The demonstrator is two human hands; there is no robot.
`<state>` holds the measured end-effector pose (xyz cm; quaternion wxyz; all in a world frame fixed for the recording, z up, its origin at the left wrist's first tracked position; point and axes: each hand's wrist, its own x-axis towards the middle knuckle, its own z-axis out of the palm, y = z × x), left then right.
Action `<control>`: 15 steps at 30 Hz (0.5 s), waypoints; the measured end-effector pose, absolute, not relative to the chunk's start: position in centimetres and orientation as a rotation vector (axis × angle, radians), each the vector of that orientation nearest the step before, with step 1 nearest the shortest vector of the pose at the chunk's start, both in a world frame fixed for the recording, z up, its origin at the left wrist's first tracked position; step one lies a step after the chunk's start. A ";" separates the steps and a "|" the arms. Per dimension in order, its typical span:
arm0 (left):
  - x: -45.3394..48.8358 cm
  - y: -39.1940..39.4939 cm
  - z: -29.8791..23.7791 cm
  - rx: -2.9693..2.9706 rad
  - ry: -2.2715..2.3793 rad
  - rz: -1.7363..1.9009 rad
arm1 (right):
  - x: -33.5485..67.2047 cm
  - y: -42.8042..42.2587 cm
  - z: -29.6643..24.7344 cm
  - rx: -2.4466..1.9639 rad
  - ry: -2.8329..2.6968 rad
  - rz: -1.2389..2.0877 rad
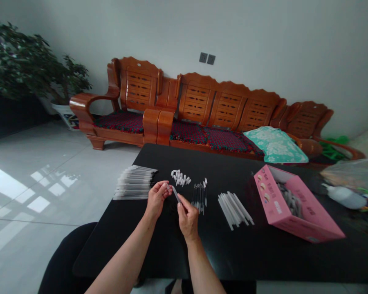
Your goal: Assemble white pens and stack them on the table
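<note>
Between the thumb and fingers of my left hand [158,197] is a small pale cap [167,186], partly hidden by the fingertips. My right hand [187,214] grips a slim grey-white pen [175,193], its tip pointing up toward the left hand. The cap and the pen tip are close together; I cannot tell whether they touch. Just beyond the hands lies a loose pile of short white caps [180,178]. Dark thin pen refills [199,198] lie right of my right hand. A row of capped, pale pens [135,183] lies to the left.
White pen barrels [234,209] lie on the black table [227,251]. Farther right stands an open pink box [297,208] with grey-white items inside. A clear plastic bag [352,173] and a white bottle [343,197] sit at the right end. Behind is a wooden sofa [199,102].
</note>
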<state>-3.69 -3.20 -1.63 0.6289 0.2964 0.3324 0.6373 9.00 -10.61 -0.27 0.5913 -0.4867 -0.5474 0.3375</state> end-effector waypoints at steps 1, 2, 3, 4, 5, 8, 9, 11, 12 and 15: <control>-3.7 -3.2 -1.6 0.675 0.760 1.458 | 9.0 -10.6 -0.3 -1.135 -1.273 0.779; -3.6 -3.2 -1.6 0.671 0.757 1.456 | 8.9 -10.6 -0.2 -1.138 -1.271 0.773; -3.6 -3.2 -1.7 0.666 0.752 1.457 | 8.9 -10.7 -0.2 -1.139 -1.264 0.770; -3.6 -3.2 -1.7 0.663 0.746 1.460 | 8.9 -10.7 -0.2 -1.138 -1.256 0.771; -3.5 -3.1 -1.7 0.662 0.741 1.466 | 8.9 -10.8 -0.2 -1.135 -1.251 0.771; -3.5 -3.1 -1.7 0.670 0.752 1.495 | 8.9 -10.9 -0.1 -1.142 -1.287 0.760; -3.4 -3.1 -1.7 0.680 0.762 1.500 | 8.9 -10.9 -0.1 -1.149 -1.305 0.755; -3.4 -3.1 -1.6 0.712 0.782 1.499 | 8.9 -10.9 -0.1 -1.158 -1.319 0.759; -3.4 -3.2 -1.6 0.731 0.788 1.491 | 8.9 -10.9 -0.1 -1.157 -1.316 0.768; -3.3 -3.4 -1.5 0.783 0.799 1.462 | 8.8 -10.9 0.0 -1.144 -1.302 0.787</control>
